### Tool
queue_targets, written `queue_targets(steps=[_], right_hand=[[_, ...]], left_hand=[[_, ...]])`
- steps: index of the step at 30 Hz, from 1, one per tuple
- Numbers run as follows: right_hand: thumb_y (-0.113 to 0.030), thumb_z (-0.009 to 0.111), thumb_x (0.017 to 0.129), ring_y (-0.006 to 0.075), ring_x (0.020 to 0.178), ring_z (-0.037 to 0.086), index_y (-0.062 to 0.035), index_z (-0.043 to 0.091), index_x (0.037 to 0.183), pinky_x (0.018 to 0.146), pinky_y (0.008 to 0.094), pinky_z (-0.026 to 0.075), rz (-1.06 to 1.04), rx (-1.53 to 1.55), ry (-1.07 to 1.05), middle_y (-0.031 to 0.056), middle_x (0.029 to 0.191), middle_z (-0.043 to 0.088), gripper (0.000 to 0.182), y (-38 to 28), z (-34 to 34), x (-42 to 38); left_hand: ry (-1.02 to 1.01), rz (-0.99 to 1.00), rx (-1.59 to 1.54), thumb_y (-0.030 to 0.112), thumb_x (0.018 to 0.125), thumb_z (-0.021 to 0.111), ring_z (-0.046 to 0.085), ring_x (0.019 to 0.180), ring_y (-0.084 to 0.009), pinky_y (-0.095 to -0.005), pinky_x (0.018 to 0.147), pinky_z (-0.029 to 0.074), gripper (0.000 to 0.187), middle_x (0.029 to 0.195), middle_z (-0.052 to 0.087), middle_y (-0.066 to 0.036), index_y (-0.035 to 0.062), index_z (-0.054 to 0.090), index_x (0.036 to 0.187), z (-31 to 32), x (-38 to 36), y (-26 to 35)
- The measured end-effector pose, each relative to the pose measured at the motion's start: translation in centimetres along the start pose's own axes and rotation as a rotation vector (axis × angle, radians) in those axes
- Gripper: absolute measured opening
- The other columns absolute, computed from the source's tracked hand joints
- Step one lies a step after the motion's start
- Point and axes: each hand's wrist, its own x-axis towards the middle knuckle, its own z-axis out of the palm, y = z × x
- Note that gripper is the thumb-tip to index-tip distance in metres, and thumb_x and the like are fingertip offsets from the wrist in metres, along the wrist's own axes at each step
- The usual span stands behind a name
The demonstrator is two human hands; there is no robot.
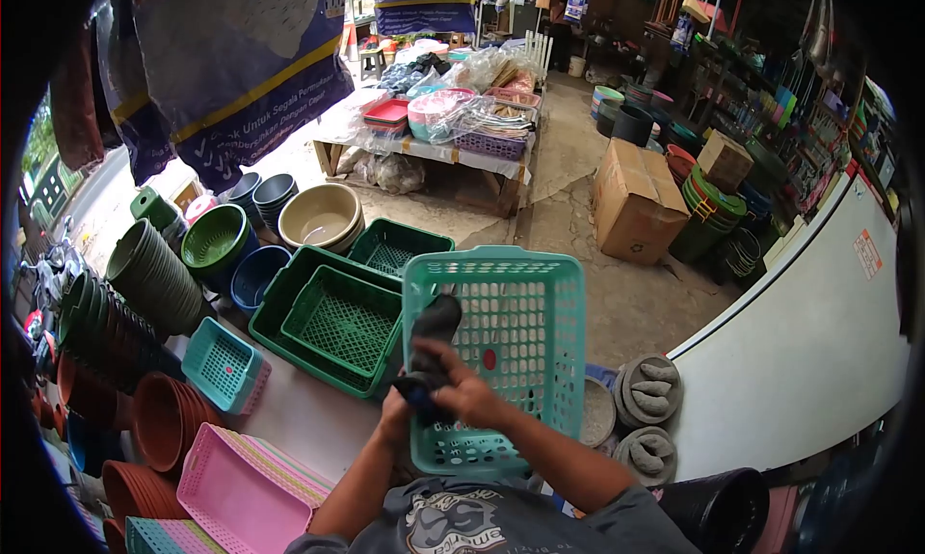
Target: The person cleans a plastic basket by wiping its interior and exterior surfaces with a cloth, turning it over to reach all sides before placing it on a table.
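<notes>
A large teal plastic basket point(568, 361) with slotted sides stands upright in front of my body, a red oval spot on its bottom. Over its left side, a dark cloth point(438, 318) is bunched up, partly blurred. My right hand point(464, 388) is closed around the cloth, fingers bent. Lower down, my left hand point(395, 416) grips the cloth's bottom end, its fingers partly hidden. Both hands are close together near the basket's left rim. Just left of them sit nested green baskets point(342, 323).
Stacked pink baskets point(231, 487), brown pots point(164, 419) and a small turquoise basket point(226, 361) lie to the left. Stone mortars point(650, 390) and a white panel point(800, 352) are on the right. Farther off are a cardboard box point(636, 197) and a goods-laden table point(337, 149).
</notes>
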Motion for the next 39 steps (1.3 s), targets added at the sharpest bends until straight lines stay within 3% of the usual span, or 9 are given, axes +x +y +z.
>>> queue_targets(steps=[8, 11, 15, 22, 24, 26, 29, 36, 39], right_hand=[[0.013, 0.04, 0.074, 0.0189, 0.108, 0.052, -0.0079, 0.035, 0.138, 0.099, 0.0306, 0.039, -0.255, -0.022, 0.384, 0.0105, 0.121, 0.05, 0.068, -2.7, -0.6, 3.3], [0.007, 0.045, 0.075, 0.0221, 0.122, 0.046, -0.006, 0.031, 0.141, 0.106, 0.0318, 0.033, -0.119, -0.256, 0.194, 0.0132, 0.133, 0.045, 0.068, -0.2, 0.6, 1.1], [0.007, 0.045, 0.071, 0.0216, 0.127, 0.042, -0.005, 0.031, 0.14, 0.108, 0.0331, 0.031, 0.093, -0.092, -0.098, 0.0136, 0.134, 0.043, 0.071, 2.5, 2.8, -2.5], [0.01, 0.043, 0.07, 0.0191, 0.12, 0.048, -0.0037, 0.041, 0.132, 0.103, 0.0331, 0.036, 0.055, -0.077, 0.079, 0.0105, 0.122, 0.053, 0.064, 2.7, 1.9, -2.5], [0.007, 0.052, 0.069, 0.0209, 0.118, 0.05, -0.0054, 0.052, 0.122, 0.101, 0.0369, 0.038, 0.015, -0.223, 0.186, 0.008, 0.118, 0.057, 0.054, 0.9, 0.4, -1.2], [-0.006, 0.059, 0.072, 0.0236, 0.12, 0.05, -0.0091, 0.059, 0.114, 0.103, 0.0401, 0.034, -0.603, -1.355, 0.358, 0.0081, 0.12, 0.058, 0.042, -1.3, -1.2, -0.1], [-0.02, 0.057, 0.076, 0.0255, 0.122, 0.048, -0.0113, 0.062, 0.11, 0.104, 0.044, 0.029, -0.88, -1.747, 0.248, 0.0084, 0.122, 0.058, 0.036, 0.2, -5.0, 0.7], [-0.021, 0.056, 0.075, 0.0268, 0.112, 0.053, -0.0086, 0.065, 0.098, 0.094, 0.0454, 0.034, -0.255, -1.996, 0.174, 0.0107, 0.113, 0.061, 0.028, 4.5, -10.0, -2.2], [-0.021, 0.055, 0.076, 0.0269, 0.111, 0.055, -0.0126, 0.065, 0.081, 0.09, 0.043, 0.034, -0.596, -1.865, 0.276, 0.0078, 0.109, 0.064, 0.015, 4.1, -8.6, -2.9]], left_hand=[[0.014, 0.035, 0.201, 0.037, 0.067, 0.075, 0.043, 0.123, -0.0207, -0.0324, 0.103, 0.033, 0.1, 0.137, 0.04, -0.01, 0.0011, 0.024, 0.145, 3.6, -0.8, 1.0], [0.077, 0.041, 0.067, 0.037, 0.071, 0.077, 0.051, 0.115, -0.0216, -0.0362, 0.095, 0.044, 0.085, 0.128, 0.048, -0.012, 0.0042, 0.035, 0.137, 0.5, -1.2, 0.2], [0.152, 0.303, -0.322, 0.03, 0.072, 0.073, 0.056, 0.104, -0.0243, -0.0358, 0.09, 0.048, 0.094, 0.118, 0.05, -0.013, 0.0082, 0.016, 0.143, 5.0, 0.0, 5.6], [0.339, 0.12, 0.558, 0.028, 0.063, 0.079, 0.055, 0.102, -0.0234, -0.0345, 0.087, 0.047, 0.1, 0.116, 0.05, -0.016, 0.0061, 0.021, 0.142, 2.6, 1.8, 5.9], [0.223, 0.209, 0.603, 0.022, 0.063, 0.079, 0.055, 0.104, -0.0243, -0.037, 0.086, 0.048, 0.093, 0.111, 0.052, -0.013, 0.0028, 0.028, 0.138, 2.4, 2.5, 5.2], [0.205, 0.058, 0.459, 0.023, 0.063, 0.08, 0.057, 0.103, -0.0235, -0.0366, 0.086, 0.048, 0.088, 0.116, 0.051, -0.014, -0.0002, 0.033, 0.134, 4.0, 2.4, 7.0], [0.139, -0.002, 0.558, 0.026, 0.062, 0.079, 0.059, 0.095, -0.0205, -0.032, 0.084, 0.048, 0.084, 0.114, 0.054, -0.014, -0.002, 0.038, 0.13, 5.5, 3.0, 8.6], [0.226, -0.043, 0.989, 0.045, 0.056, 0.078, 0.06, 0.1, -0.031, -0.0351, 0.088, 0.046, 0.101, 0.109, 0.06, -0.025, -0.0075, 0.039, 0.132, 9.3, 4.5, 13.1], [0.216, -0.071, 1.231, 0.035, 0.059, 0.08, 0.061, 0.095, -0.0267, -0.0321, 0.086, 0.047, 0.102, 0.11, 0.059, -0.024, -0.0112, 0.032, 0.136, 9.2, 5.1, 11.5]])
